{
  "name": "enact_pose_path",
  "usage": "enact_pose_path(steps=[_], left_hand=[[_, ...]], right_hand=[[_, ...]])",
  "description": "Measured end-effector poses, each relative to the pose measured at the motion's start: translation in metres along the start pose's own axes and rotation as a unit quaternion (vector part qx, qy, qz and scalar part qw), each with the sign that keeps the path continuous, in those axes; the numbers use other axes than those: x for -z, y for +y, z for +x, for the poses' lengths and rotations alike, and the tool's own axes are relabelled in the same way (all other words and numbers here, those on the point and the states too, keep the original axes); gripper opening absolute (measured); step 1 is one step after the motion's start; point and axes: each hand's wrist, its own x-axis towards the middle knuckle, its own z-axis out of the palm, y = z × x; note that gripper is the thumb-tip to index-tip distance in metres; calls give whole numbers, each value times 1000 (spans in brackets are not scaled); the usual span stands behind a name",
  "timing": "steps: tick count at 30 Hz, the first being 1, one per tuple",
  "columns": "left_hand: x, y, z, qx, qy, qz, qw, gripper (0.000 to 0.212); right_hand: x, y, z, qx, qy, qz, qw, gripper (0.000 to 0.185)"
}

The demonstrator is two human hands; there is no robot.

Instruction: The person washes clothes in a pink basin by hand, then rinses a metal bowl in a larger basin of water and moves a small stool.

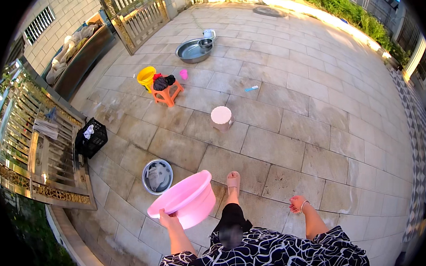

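My left hand (pixel 169 219) grips the rim of a pink plastic basin (pixel 196 206), which is tilted on its side in front of my left leg. Its inside is mostly turned away, so I cannot tell whether it holds anything. Out to the right, my right hand (pixel 297 204) hangs free with its fingers loosely curled; nothing shows in it, and a bracelet circles the wrist. Just beyond the pink basin, a metal basin (pixel 144 176) stands on the tiles with wet-looking pale cloth (pixel 157 177) in it.
A pink stool (pixel 222 116) stands ahead, a blue-handled brush (pixel 251 88) beyond it. Dark clothes (pixel 162 82) lie on an orange stool (pixel 168 96) beside a yellow bucket (pixel 146 75). Farther off is a large metal tub (pixel 188 54); a black crate (pixel 96 141) is by the left gate (pixel 40 153).
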Motion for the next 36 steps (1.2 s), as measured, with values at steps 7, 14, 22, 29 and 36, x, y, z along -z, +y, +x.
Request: enact_pose_path(steps=[7, 14, 22, 29, 36], left_hand=[[-109, -18, 60, -52, 73, 12, 996, 29], [-251, -23, 71, -62, 81, -3, 995, 35], [-381, -54, 94, -61, 52, 3, 997, 31], [-471, -84, 96, -55, 26, -14, 998, 24], [-567, -120, 77, -76, 58, -10, 995, 23]], right_hand=[[11, -156, 41, 101, 7, -7, 995, 19], [49, -237, 75, 29, 64, 83, 994, 16], [89, -217, 98, -135, 69, 79, 985, 19], [152, -271, 160, -175, 88, 62, 979, 21], [217, -399, 246, -132, 44, 129, 982, 21]])
